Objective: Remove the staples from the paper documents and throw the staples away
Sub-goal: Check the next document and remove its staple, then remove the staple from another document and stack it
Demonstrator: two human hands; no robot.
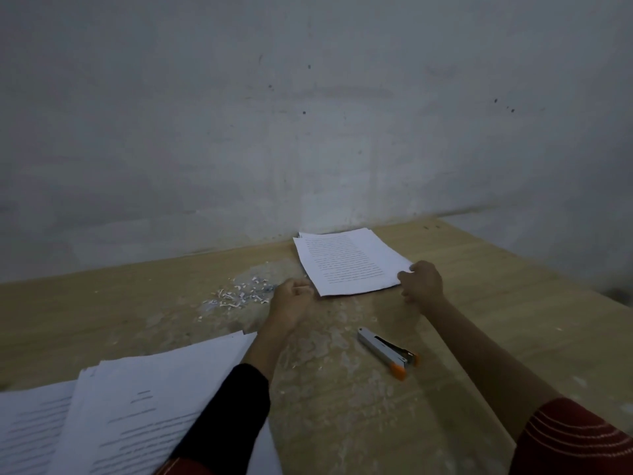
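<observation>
A stack of printed sheets (346,262) lies at the far middle of the wooden table (496,303). My right hand (423,281) holds this stack at its near right corner. My left hand (293,298) is curled into a fist at the stack's near left corner; whether it holds anything there is hidden. A pile of small white scraps and pulled staples (239,293) lies just left of my left hand. A silver staple remover with orange tips (388,351) rests on the table between my forearms.
A larger spread of printed documents (130,413) covers the near left of the table, under my left forearm. A grey wall (308,114) rises right behind the table's far edge. The table's right edge runs diagonally at the right.
</observation>
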